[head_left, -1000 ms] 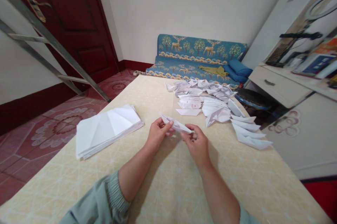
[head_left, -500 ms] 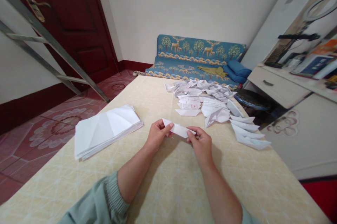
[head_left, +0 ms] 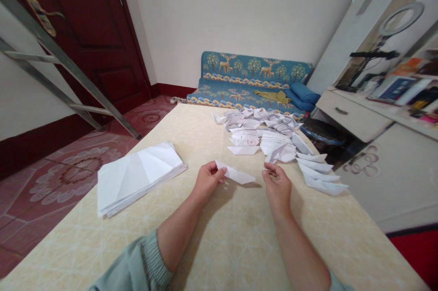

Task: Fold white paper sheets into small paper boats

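Note:
My left hand [head_left: 209, 180] pinches one end of a flat, folded white paper boat [head_left: 239, 176] between thumb and fingers, just above the table. The boat's other end points right, towards my right hand [head_left: 278, 187], and is free. My right hand is apart from it, thumb and fingers loosely bent with a gap between them and nothing held. Beyond my hands lies a group of folded paper boats [head_left: 243, 150], some with print on them. A row of white boats [head_left: 323, 186] overlaps at the right. To the left is a stack of white paper sheets [head_left: 137, 174], the top one creased.
A pale yellow patterned cloth covers the table [head_left: 232, 245]. Behind it stands a blue sofa [head_left: 253, 83] with deer and trees. A metal ladder [head_left: 80, 74] leans at the left by a dark red door [head_left: 92, 22]. A dark round stool [head_left: 321, 133] and a white cabinet [head_left: 393, 177] are at the right.
My right hand has let go of the paper boat's right end and moved right. My left hand still grips the other end. The view has shifted slightly.

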### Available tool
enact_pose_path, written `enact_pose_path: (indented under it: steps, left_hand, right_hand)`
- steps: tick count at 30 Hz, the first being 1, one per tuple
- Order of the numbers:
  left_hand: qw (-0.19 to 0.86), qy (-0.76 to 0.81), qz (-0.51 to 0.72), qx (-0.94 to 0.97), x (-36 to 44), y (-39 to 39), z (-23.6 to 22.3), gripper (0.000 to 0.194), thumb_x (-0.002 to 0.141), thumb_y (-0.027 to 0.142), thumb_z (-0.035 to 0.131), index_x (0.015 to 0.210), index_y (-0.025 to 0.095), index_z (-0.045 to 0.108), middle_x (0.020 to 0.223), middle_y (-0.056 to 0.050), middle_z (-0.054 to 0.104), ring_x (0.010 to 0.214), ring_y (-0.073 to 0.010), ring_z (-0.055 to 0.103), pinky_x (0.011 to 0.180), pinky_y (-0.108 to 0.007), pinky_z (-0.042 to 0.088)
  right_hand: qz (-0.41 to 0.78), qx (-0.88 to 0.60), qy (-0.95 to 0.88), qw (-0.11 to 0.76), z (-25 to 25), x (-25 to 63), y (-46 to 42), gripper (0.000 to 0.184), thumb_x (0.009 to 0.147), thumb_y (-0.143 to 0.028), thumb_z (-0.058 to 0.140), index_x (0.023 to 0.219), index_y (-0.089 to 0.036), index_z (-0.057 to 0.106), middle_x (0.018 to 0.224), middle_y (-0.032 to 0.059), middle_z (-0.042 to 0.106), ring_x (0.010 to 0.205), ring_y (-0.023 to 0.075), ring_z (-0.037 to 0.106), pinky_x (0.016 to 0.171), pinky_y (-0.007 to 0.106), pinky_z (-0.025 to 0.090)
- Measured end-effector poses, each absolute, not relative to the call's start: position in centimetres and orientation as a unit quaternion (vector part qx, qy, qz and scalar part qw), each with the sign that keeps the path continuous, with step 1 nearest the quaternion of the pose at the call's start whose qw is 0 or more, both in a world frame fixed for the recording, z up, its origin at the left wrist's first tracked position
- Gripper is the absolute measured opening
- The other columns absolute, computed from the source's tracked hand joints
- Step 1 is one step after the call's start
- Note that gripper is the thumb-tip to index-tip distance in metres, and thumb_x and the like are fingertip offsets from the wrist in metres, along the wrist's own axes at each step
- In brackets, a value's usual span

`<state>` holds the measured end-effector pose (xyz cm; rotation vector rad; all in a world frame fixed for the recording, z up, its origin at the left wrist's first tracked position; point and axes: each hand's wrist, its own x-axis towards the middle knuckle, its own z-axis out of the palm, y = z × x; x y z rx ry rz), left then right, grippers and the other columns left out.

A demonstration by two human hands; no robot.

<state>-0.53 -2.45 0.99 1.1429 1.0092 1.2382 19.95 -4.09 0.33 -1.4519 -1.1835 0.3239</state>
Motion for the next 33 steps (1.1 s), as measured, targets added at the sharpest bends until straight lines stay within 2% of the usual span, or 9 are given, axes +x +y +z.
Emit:
enact_pose_path:
  steps: [4,7,11,15,18,20,24,28,33]
  left_hand:
    - [0.553,0.434,0.518,0.488,-0.4,-2.4,0.9,0.018,0.069,0.025,0.063,0.075,0.009,0.064,0.068,-0.005,0.066,0.056,-0.0114,0.055,0.050,-0.020,0.043]
    - [0.556,0.426,0.515,0.495,-0.4,-2.4,0.8,0.016,0.068,0.024,0.062,0.075,0.009,0.063,0.066,-0.004,0.065,0.057,-0.0119,0.055,0.050,-0.020,0.044]
    - [0.561,0.397,0.507,0.520,-0.4,-2.2,0.4,0.013,0.067,0.021,0.063,0.073,0.010,0.062,0.066,-0.003,0.063,0.057,-0.0116,0.055,0.051,-0.020,0.043]
    - [0.558,0.381,0.503,0.538,-0.3,-2.2,0.1,0.013,0.064,0.017,0.065,0.074,0.011,0.060,0.063,0.000,0.061,0.055,-0.0094,0.053,0.053,-0.019,0.041]
    - [0.547,0.383,0.495,0.556,-0.2,-2.4,0.2,0.013,0.063,0.017,0.066,0.074,0.012,0.061,0.065,0.000,0.061,0.059,-0.0103,0.054,0.055,-0.019,0.041]
    - [0.543,0.387,0.484,0.567,-0.2,-2.5,0.4,0.013,0.063,0.017,0.065,0.073,0.012,0.061,0.064,-0.001,0.061,0.059,-0.0109,0.054,0.056,-0.020,0.041]
    - [0.544,0.382,0.468,0.582,-0.1,-2.6,0.5,0.012,0.064,0.018,0.064,0.073,0.011,0.060,0.063,-0.001,0.060,0.057,-0.0109,0.053,0.056,-0.021,0.040]
    - [0.542,0.383,0.466,0.585,-0.2,-2.6,0.4,0.012,0.067,0.021,0.062,0.073,0.011,0.061,0.064,-0.001,0.061,0.058,-0.0114,0.054,0.057,-0.021,0.040]
    - [0.545,0.382,0.464,0.585,-0.2,-2.4,0.0,0.013,0.069,0.023,0.062,0.073,0.011,0.061,0.063,-0.001,0.059,0.056,-0.0102,0.051,0.054,-0.020,0.038]
  right_hand:
    - [-0.061,-0.635,-0.613,0.466,2.4,22.7,-2.4,0.043,0.065,-0.004,0.044,0.100,-0.020,0.064,0.109,0.0072,0.058,0.104,0.0231,0.050,0.087,0.036,0.042]
    - [-0.171,-0.647,-0.662,0.338,4.0,25.1,-0.3,0.050,0.066,0.001,0.044,0.105,-0.022,0.065,0.120,0.0084,0.052,0.112,0.0264,0.042,0.091,0.039,0.038]
    - [-0.239,-0.643,-0.695,0.214,4.9,27.8,1.9,0.039,0.072,-0.004,0.049,0.100,-0.024,0.068,0.129,0.0094,0.047,0.119,0.0310,0.035,0.086,0.043,0.038]
    - [-0.271,-0.606,-0.733,0.145,4.8,29.0,2.4,0.027,0.074,-0.009,0.054,0.089,-0.024,0.071,0.128,0.0080,0.050,0.122,0.0303,0.033,0.090,0.045,0.032]
    - [-0.269,-0.594,-0.745,0.139,4.6,28.8,2.1,0.021,0.075,-0.011,0.056,0.081,-0.023,0.071,0.123,0.0064,0.055,0.120,0.0288,0.036,0.093,0.043,0.028]
    - [-0.247,-0.604,-0.741,0.157,4.5,28.2,1.9,0.019,0.077,-0.014,0.055,0.081,-0.023,0.071,0.118,0.0054,0.059,0.115,0.0272,0.042,0.091,0.040,0.030]
    - [-0.127,-0.656,-0.727,0.156,4.2,25.8,1.3,0.021,0.083,-0.022,0.048,0.090,-0.023,0.068,0.093,0.0043,0.068,0.087,0.0199,0.058,0.070,0.027,0.036]
    - [-0.005,-0.655,-0.744,0.129,4.2,23.0,1.2,0.021,0.082,-0.029,0.051,0.092,-0.025,0.068,0.088,0.0034,0.070,0.084,0.0197,0.060,0.062,0.025,0.034]
    - [0.079,-0.645,-0.753,0.104,5.2,21.4,2.8,0.016,0.076,-0.033,0.058,0.077,-0.025,0.071,0.075,0.0007,0.070,0.071,0.0164,0.061,0.054,0.022,0.032]
